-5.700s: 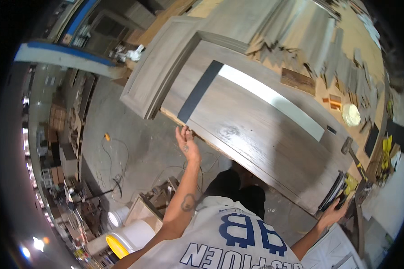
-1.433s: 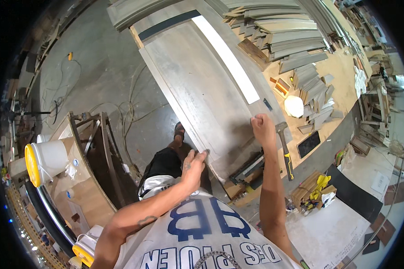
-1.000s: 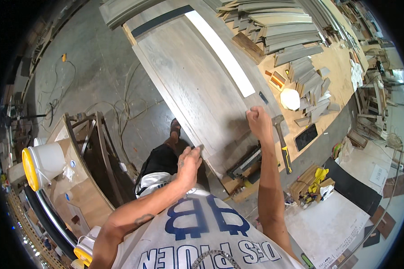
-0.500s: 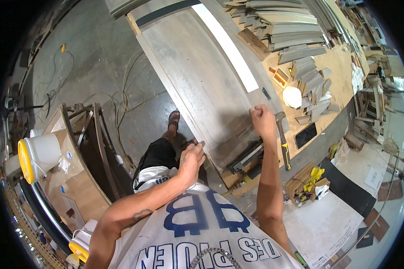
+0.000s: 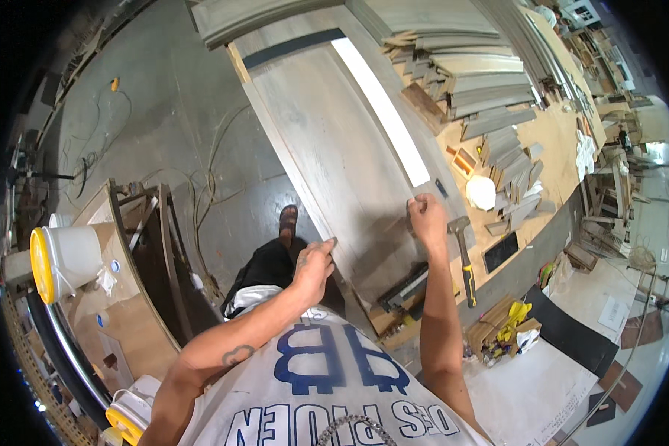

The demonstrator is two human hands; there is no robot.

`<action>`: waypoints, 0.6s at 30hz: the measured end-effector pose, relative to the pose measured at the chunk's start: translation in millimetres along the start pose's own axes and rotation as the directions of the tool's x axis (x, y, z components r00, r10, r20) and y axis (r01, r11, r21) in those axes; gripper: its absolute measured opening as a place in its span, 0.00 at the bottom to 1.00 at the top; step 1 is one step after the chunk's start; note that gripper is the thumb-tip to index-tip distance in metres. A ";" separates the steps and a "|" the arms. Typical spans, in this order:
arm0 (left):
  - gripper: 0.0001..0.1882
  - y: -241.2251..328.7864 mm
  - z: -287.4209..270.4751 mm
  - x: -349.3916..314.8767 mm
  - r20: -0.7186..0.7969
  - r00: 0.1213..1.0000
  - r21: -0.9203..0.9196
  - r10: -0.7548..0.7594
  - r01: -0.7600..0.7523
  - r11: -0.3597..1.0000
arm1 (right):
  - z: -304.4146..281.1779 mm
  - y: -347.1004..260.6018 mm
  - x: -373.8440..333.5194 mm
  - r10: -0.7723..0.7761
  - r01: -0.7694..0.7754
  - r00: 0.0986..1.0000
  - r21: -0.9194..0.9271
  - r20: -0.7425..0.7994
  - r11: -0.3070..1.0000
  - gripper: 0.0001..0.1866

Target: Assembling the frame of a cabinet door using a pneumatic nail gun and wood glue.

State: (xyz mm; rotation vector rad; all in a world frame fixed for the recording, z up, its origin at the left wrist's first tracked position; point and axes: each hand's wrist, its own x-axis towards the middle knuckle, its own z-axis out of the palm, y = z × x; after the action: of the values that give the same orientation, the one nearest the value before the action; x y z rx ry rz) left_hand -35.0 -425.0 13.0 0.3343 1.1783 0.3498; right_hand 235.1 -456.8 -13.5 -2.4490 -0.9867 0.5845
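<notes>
My left hand (image 5: 314,269) is closed at the near left edge of a long grey wood panel (image 5: 334,141). Its fingertips touch the pale edge strip, and whatever they may pinch is hidden. Over the panel's right side my right hand (image 5: 427,221) is closed too, fingers curled together. I cannot make out what is in it. Just right of that hand lies a hammer (image 5: 465,260) with a black and yellow handle. A black power tool (image 5: 405,288) sits by the panel's near end, partly behind my right forearm. A white strip (image 5: 383,111) lies lengthwise on the panel.
Stacked grey wood offcuts (image 5: 490,89) cover the plywood table on the right, near a black phone (image 5: 501,253) and a white round object (image 5: 481,193). At left stands a wooden cart with a white bucket (image 5: 74,256). Cables (image 5: 201,178) trail over the floor.
The whole view has shifted, so the panel and table appear lower. My right hand is a little farther left of the hammer, whose head now shows fully. Both hands stay closed.
</notes>
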 end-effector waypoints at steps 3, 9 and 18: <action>0.10 29.1 -8.6 26.0 0.022 0.999 -0.003 0.044 -0.043 0.999 | 19.2 -14.6 21.5 -0.030 0.031 0.999 0.024 -0.025 0.999 0.20; 0.12 127.6 -9.2 66.7 -0.124 0.973 -0.022 0.192 -0.197 0.980 | 36.2 -99.1 70.1 0.071 -0.055 0.996 -0.233 0.059 0.971 0.25; 0.38 285.4 -31.2 125.2 -0.158 0.955 -0.131 0.249 -0.270 0.954 | 91.8 -223.3 189.8 -0.092 0.088 0.995 -0.094 -0.037 0.992 0.22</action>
State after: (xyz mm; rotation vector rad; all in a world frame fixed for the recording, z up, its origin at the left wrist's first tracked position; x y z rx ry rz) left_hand -47.4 -112.2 20.7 0.3374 1.2392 0.6998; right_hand 191.2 -152.9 -10.7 -2.4710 -1.1244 0.4657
